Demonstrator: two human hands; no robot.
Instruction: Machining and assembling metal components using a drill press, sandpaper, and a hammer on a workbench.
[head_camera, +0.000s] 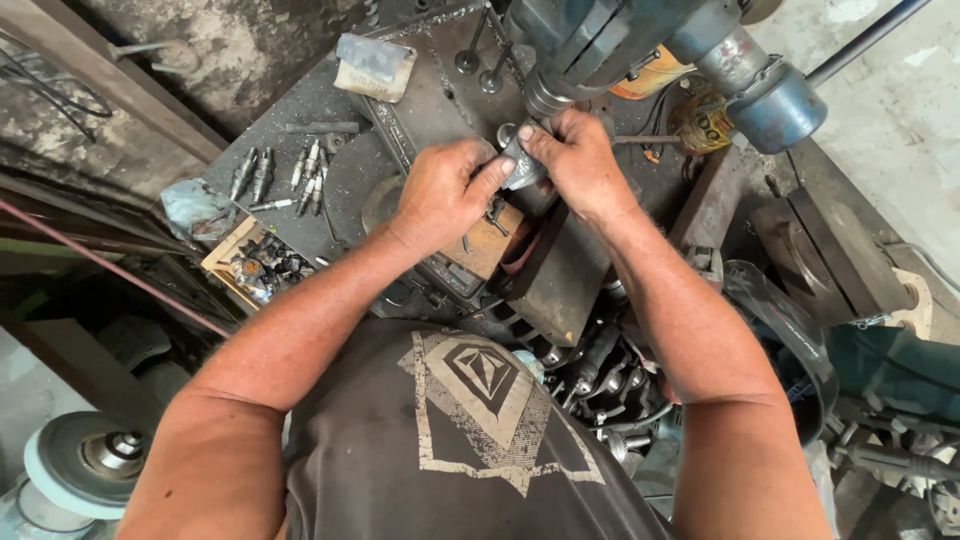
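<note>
My left hand (445, 190) and my right hand (575, 160) meet over a dark metal work table (300, 110), both gripping a small grey metal cylinder (520, 165) just under the spindle (550, 92) of a blue-grey drill press (620, 40). The left thumb and fingers press on the cylinder's left side, while the right fingers wrap its top and right side. Beneath the hands lies a rusty brown block (490, 245). Much of the cylinder is hidden by my fingers.
Several slim metal injector-like parts (285, 175) lie at the table's left. A wooden box (262, 268) holds small dark parts. A folded rag (375, 65) rests at the back. A grinding disc (85, 462) sits at lower left, with engine parts (600, 375) below the table.
</note>
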